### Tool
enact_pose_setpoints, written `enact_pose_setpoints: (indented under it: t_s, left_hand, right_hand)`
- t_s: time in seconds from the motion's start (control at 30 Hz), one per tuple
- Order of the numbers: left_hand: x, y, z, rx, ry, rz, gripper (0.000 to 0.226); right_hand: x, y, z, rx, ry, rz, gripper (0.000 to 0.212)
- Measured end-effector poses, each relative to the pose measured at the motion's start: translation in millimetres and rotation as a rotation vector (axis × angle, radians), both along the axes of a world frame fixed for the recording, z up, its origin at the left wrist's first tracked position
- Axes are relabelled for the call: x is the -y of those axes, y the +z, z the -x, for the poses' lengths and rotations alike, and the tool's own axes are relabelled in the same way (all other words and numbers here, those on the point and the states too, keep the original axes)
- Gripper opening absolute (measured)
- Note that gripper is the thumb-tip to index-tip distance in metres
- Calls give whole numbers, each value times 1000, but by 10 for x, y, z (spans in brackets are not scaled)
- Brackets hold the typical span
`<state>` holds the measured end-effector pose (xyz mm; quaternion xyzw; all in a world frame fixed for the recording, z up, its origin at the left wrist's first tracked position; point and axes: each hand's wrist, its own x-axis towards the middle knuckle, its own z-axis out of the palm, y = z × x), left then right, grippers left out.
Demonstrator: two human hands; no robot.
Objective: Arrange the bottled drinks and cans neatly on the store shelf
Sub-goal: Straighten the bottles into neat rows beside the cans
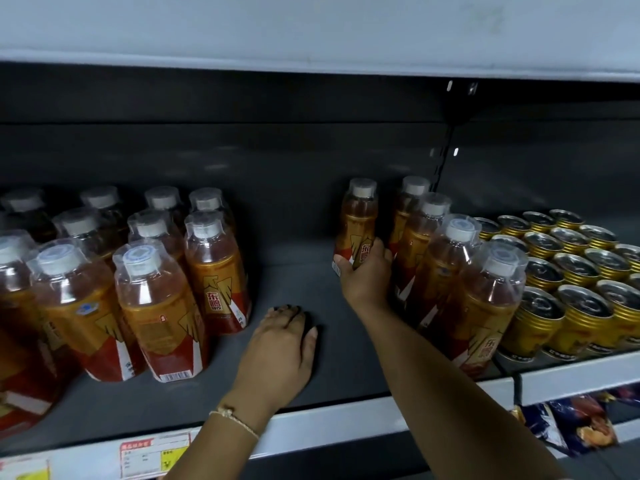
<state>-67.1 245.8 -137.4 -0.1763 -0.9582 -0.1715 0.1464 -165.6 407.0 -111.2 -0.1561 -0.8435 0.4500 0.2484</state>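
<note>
My right hand [365,271] grips the lower half of an orange drink bottle [358,220] with a white cap, upright, deep on the dark shelf [287,271]. It stands just left of a row of matching bottles [446,271] that runs from back to front. My left hand [280,351] rests palm down on the bare shelf floor, fingers relaxed, holding nothing. A larger group of the same bottles [152,292] fills the left part of the shelf. Gold cans [571,271] stand in rows on the right.
A bare strip of shelf lies between the left bottle group and the right row. The shelf above [311,29] overhangs the bottles. Price tags [156,452] sit on the shelf's front rail. Snack packets [575,424] show on the level below, at right.
</note>
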Motion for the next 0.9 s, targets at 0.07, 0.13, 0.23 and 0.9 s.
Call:
enact_pose_setpoints:
  t_s: [0.07, 0.13, 0.23, 0.9]
  left_hand:
    - [-2, 0, -1, 4, -4, -11, 47]
    - [-3, 8, -7, 15, -10, -19, 47]
    - [10, 6, -25, 30, -11, -6, 49]
    - [4, 118, -49, -12, 58, -65, 44]
  right_hand:
    - [14, 8, 9, 7, -3, -2, 83]
    - [35, 11, 9, 9, -8, 1, 82]
    - [52, -4, 2, -7, -15, 1, 78]
    - [-21, 84, -76, 35, 33, 11, 68]
